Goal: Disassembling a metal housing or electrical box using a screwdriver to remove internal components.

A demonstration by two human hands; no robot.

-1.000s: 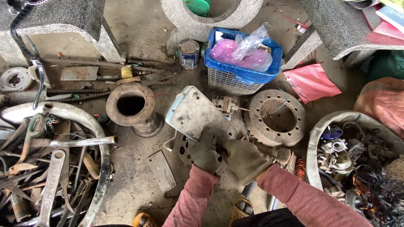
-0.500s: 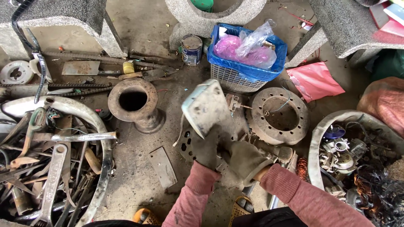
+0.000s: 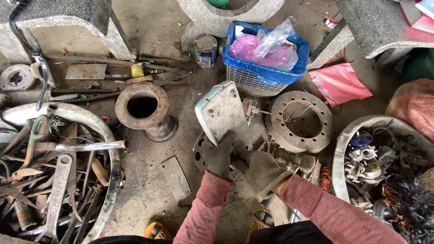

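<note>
Both my hands wear dirty grey gloves and pink sleeves. My left hand (image 3: 218, 156) grips the lower edge of a flat grey metal casing (image 3: 224, 113), which stands tilted upright over a perforated round metal plate on the floor. At the casing's lower right edge my right hand (image 3: 262, 171) is closed around its base. A small wired part (image 3: 251, 108) sits just right of the casing.
A rusty flanged pipe (image 3: 143, 108) stands left, a rusty drilled disc (image 3: 300, 121) right. A blue basket (image 3: 266, 58) with plastic bags sits behind, a tin can (image 3: 205, 49) beside it. Scrap tools fill a curved rim (image 3: 90, 122) left; a tub (image 3: 352, 135) of parts right.
The casing has been lifted from lying flat to standing nearly upright. Both hands have shifted to its lower edge.
</note>
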